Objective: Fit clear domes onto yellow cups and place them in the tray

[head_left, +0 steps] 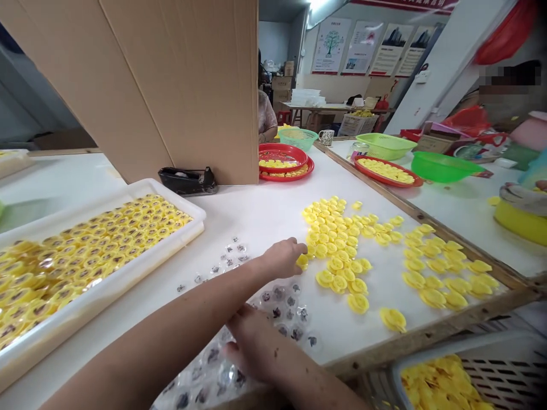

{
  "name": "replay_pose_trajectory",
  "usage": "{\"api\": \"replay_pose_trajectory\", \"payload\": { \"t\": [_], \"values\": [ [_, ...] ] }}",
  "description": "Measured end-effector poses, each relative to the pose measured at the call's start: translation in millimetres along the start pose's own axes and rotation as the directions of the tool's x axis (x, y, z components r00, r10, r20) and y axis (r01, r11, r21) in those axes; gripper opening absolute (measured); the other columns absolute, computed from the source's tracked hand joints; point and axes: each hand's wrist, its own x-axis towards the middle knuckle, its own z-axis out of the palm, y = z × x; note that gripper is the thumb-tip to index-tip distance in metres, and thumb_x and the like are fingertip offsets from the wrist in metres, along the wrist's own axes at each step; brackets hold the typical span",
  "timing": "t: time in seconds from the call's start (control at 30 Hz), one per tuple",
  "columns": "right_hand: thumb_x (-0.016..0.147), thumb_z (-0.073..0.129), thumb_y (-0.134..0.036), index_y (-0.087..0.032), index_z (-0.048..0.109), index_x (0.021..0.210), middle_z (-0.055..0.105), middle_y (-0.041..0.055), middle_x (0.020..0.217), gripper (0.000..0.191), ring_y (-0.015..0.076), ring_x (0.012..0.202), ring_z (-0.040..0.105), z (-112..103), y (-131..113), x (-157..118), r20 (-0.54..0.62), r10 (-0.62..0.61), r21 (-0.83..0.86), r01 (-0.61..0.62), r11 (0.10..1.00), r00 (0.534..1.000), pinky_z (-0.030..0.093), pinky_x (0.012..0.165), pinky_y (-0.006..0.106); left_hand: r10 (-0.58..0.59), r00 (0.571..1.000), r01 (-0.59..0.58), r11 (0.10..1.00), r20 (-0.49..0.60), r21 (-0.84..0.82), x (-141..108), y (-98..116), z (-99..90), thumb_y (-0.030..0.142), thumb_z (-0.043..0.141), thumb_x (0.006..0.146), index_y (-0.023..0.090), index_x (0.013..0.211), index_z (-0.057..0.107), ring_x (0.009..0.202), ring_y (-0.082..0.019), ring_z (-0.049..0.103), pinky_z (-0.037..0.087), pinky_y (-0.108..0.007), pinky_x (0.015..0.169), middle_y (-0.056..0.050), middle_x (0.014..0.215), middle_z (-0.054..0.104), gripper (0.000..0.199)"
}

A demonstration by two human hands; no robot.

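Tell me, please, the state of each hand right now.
Left hand: curled at a yellow disc; grip unclear.
Right hand: cannot tell; partly hidden.

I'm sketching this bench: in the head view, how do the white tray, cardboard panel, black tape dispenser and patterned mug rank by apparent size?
1. Cardboard panel, partly out of frame
2. White tray, likewise cropped
3. Black tape dispenser
4. Patterned mug, farthest away

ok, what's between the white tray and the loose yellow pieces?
Clear discs with dark prints on the tabletop, partly hidden by the crossed forearms; the left hand is at the edge of the yellow pieces. Head view shows it.
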Motion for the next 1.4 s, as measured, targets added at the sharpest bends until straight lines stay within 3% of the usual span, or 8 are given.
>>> {"api": "replay_pose_trajectory", "payload": {
  "t": [0.2,0.37,0.5,0.67,0.8,0.93,1.17,1.4],
  "values": [
    [0.077,0.059,-0.022,-0.017,0.05,0.125,0.062,0.0114,0.12,0.049,0.03,0.103,0.06,0.3,2.8,-4.7,-0.004,-0.016,-0.022,0.015,1.0,1.0,0.049,0.088,0.036,0.009,1.0,-0.009,0.999,-0.002,0.047,7.2,5.7,13.4,0.026,0.061,0.072,0.019,0.109,0.059,0.088,-0.025,0.062,0.05,-0.032,0.071,-0.011,0.108,0.058,0.038],
    [0.076,0.057,-0.025,-0.018,0.056,0.114,0.061,0.0099,0.115,0.039,0.0258,0.093,0.063,2.8,5.8,-5.1,-0.031,-0.015,-0.048,0.014,0.999,0.999,0.052,0.078,0.032,0.033,0.998,-0.031,0.999,-0.062,0.034,-5.2,2.3,-0.3,0.023,0.061,0.072,0.021,0.097,0.06,0.09,-0.023,0.061,0.048,-0.03,0.074,-0.008,0.103,0.061,0.025],
    [0.073,0.057,-0.02,-0.018,0.058,0.108,0.058,0.0094,0.109,0.035,0.0206,0.088,0.061,3.4,7.8,-2.5,-0.114,0.024,0.004,-0.024,1.0,0.993,0.051,0.08,0.032,-0.053,0.977,0.039,0.997,-0.207,-0.073,-37.7,-15.7,-30.7,0.034,0.053,0.081,0.023,0.103,0.054,0.084,-0.021,0.062,0.048,-0.029,0.071,-0.005,0.097,0.064,0.025],
    [0.066,0.052,-0.005,-0.019,0.059,0.103,0.062,0.0044,0.095,0.04,0.0147,0.074,0.06,-1.0,10.8,3.0,-0.302,0.058,0.106,-0.027,0.994,0.952,0.051,0.07,0.026,-0.301,0.886,0.169,0.918,-0.354,-0.358,-111.4,-47.0,-51.6,0.03,0.055,0.075,0.025,0.097,0.055,0.057,-0.013,0.054,0.041,-0.023,0.054,0.004,0.066,0.058,0.023],
    [0.071,0.052,-0.008,-0.019,0.058,0.107,0.066,0.0022,0.087,0.038,0.0129,0.068,0.061,-6.2,14.8,6.2,-0.384,0.206,0.232,-0.122,0.965,0.9,0.051,0.066,0.025,-0.427,0.838,0.223,0.837,-0.339,-0.5,-166.6,-56.0,-33.4,0.03,0.058,0.071,0.023,0.098,0.056,0.055,-0.012,0.049,0.038,-0.022,0.051,0.005,0.061,0.053,0.028],
    [0.077,0.053,-0.014,-0.02,0.057,0.111,0.068,0.0029,0.089,0.036,0.0138,0.073,0.063,-11.7,11.6,8.9,-0.366,0.217,0.227,-0.139,0.964,0.905,0.053,0.068,0.026,-0.487,0.831,0.245,0.755,-0.269,-0.609,-194.7,-47.1,-11.2,0.028,0.06,0.069,0.021,0.095,0.057,0.058,-0.013,0.05,0.04,-0.023,0.054,0.003,0.065,0.054,0.027],
    [0.079,0.048,-0.01,-0.023,0.055,0.113,0.067,0.0052,0.103,0.037,0.015,0.078,0.065,-21.5,-11.3,15.9,-0.256,-0.003,-0.059,-0.012,0.998,0.967,0.055,0.072,0.03,-0.468,0.865,0.207,0.661,-0.18,-0.721,-203.3,-43.7,4.6,0.021,0.06,0.065,0.022,0.085,0.061,0.059,-0.013,0.052,0.039,-0.023,0.053,0.003,0.064,0.057,0.019],
    [0.082,0.054,-0.012,-0.023,0.059,0.109,0.066,0.0041,0.1,0.029,0.0153,0.084,0.063,-28.8,-17.3,23.5,-0.124,-0.045,-0.036,0.041,0.999,0.991,0.053,0.074,0.028,-0.465,0.866,0.212,0.674,-0.182,-0.708,-205.8,-46.7,7.0,0.02,0.063,0.062,0.022,0.081,0.061,0.059,-0.013,0.052,0.037,-0.023,0.052,0.004,0.064,0.058,0.019]
  ]
}}
